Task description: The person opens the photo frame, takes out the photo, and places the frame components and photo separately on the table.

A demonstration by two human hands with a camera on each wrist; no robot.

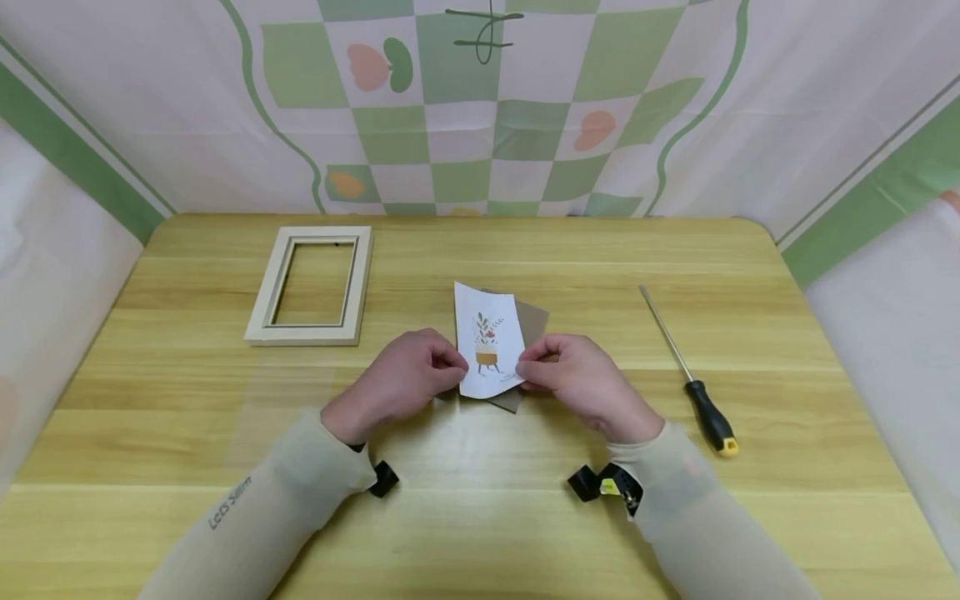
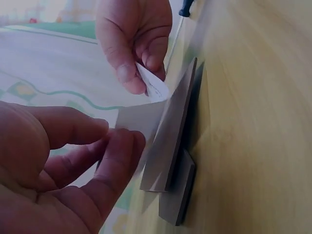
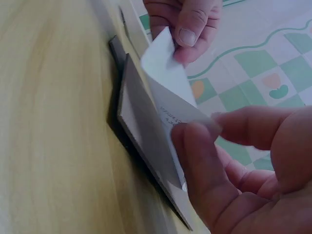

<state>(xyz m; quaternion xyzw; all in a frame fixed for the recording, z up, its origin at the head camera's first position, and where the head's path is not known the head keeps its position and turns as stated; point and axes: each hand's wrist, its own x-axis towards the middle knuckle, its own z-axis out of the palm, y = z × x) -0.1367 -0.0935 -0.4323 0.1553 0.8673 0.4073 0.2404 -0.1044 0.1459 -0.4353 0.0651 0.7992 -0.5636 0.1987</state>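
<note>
A white picture card (image 1: 487,342) printed with a potted plant is held up by both hands. My left hand (image 1: 407,375) pinches its left edge between thumb and fingers. At the lower right corner, my right hand (image 1: 581,379) pinches it the same way. The card bends slightly between them, and small lettering shows near that corner in the right wrist view. Beneath it lie two thin grey-brown boards (image 2: 175,131), crossed at an angle on the table; the card hides much of them in the head view.
A cream picture frame (image 1: 360,283) with an open middle lies at the back left. Below it is a faint clear sheet (image 1: 277,417). A screwdriver (image 1: 705,412) with a black and yellow handle lies to the right. A patterned curtain (image 1: 465,125) hangs behind the wooden table (image 1: 480,533).
</note>
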